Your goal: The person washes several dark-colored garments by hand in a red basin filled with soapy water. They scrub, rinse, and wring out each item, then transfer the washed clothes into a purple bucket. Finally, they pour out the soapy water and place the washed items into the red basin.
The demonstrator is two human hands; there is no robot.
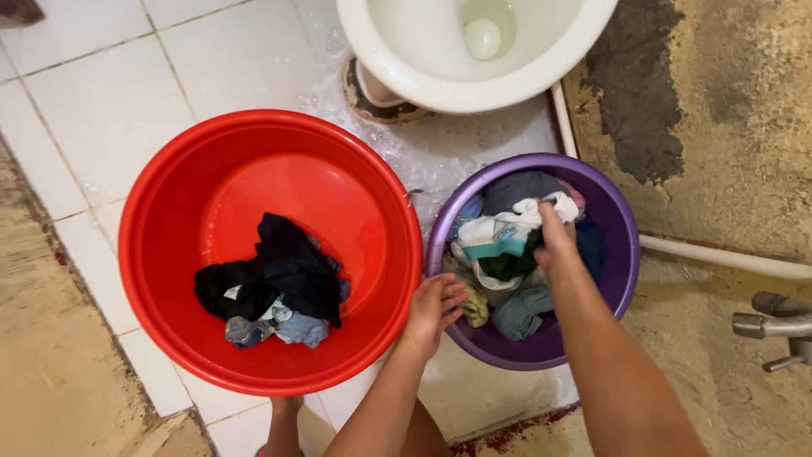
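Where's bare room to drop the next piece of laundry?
Red basin: bare bottom above and right of the dark clothes pile. Tiles upper left are free. Purple basin is packed, right hand inside; left hand rests between both rims.

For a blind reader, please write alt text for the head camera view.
Seen from above, a person's right hand reaches into a purple basin full of mixed clothes, while the left hand rests on the rim of a red basin holding dark garments. Both stand on a wet white tiled floor before a toilet.
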